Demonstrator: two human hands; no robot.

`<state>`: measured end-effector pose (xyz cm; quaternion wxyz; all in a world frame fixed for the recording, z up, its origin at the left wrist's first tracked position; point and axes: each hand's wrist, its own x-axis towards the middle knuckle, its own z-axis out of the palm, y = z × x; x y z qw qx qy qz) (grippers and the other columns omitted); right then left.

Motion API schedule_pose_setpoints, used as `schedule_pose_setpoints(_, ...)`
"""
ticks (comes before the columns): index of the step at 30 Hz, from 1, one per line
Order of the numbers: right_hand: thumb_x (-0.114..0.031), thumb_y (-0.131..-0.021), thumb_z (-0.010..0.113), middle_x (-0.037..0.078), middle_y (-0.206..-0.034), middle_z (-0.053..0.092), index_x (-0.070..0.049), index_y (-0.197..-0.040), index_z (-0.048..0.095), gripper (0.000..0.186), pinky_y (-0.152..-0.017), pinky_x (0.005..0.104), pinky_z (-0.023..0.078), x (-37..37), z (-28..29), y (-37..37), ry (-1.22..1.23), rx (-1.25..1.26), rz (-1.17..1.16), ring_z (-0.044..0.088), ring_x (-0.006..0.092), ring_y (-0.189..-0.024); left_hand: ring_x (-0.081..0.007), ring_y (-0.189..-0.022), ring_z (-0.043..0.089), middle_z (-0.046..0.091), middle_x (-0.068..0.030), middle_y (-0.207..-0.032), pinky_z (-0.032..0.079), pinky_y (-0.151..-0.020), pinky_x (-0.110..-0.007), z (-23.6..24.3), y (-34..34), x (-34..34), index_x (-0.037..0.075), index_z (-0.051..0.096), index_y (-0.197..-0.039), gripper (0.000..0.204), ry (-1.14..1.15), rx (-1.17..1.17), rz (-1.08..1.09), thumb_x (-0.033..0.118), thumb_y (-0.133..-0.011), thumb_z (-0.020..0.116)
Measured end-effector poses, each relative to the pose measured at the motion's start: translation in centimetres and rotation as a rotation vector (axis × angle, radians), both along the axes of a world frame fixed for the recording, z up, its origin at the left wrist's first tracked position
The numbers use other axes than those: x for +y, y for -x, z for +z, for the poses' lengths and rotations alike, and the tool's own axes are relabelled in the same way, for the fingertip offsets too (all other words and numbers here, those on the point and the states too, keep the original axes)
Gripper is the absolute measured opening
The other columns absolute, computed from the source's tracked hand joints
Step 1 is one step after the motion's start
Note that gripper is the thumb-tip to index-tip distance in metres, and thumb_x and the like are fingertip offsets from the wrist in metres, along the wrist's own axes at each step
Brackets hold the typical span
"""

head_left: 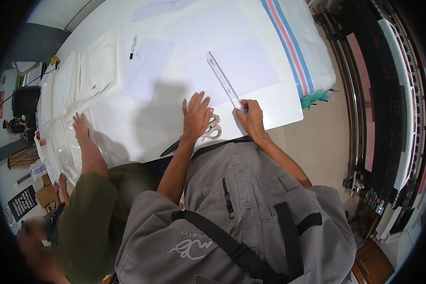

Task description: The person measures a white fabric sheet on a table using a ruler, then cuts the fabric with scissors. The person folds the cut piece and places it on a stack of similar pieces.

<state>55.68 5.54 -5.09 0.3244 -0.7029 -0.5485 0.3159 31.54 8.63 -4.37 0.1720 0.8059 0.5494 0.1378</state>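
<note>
My right hand [252, 118] pinches the near end of a clear ruler [221, 78], which points away and to the left across pale sheets. One pale, thin sheet [255, 64] lies under the ruler, and another piece [146, 66] lies further left. Fingers spread, my left hand [196, 118] is over the white table [151, 139] near its front edge; whether it touches the surface is hard to tell. Beside it are scissors [213, 128] with light grey handles. Their dark blades pass behind my left wrist and show again to its left.
A marker [134, 46] lies beyond the left sheet. Stacks of plastic-wrapped white material [98, 64] cover the table's left side, where another person's hand [80, 125] rests. White cloth with blue and pink stripes [296, 52] hangs at the right edge. A long machine [364, 94] stands further right.
</note>
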Motion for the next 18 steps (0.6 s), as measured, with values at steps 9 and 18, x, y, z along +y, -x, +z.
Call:
schedule_pose_setpoints(9, -0.024, -0.086, 0.081, 0.014, -0.116, 0.069, -0.004, -0.122, 0.068, 0.043, -0.093, 0.0507, 0.047, -0.6, -1.3, 2.5, 0.02, -0.173, -0.015, 0.066, 0.0324, -0.111, -0.0359, -0.154, 0.035, 0.042, -0.0163, -0.164, 0.02, -0.123, -0.066, -1.5, 0.8, -0.3, 0.005, 0.055, -0.148, 0.051, -0.068, -0.02, -0.041, 0.035, -0.107, 0.054)
schedule_pose_setpoints(18, -0.023, -0.087, 0.081, 0.014, -0.116, 0.069, -0.004, -0.122, 0.068, 0.041, -0.096, 0.0506, 0.045, -1.3, -0.2, 3.6, 0.045, -0.165, -0.029, 0.065, 0.0318, -0.112, -0.0369, -0.152, 0.036, 0.041, -0.0188, -0.163, 0.024, -0.121, -0.068, -1.8, 0.9, -0.2, 0.002, 0.055, -0.146, 0.052, -0.109, -0.016, -0.042, 0.035, -0.106, 0.056)
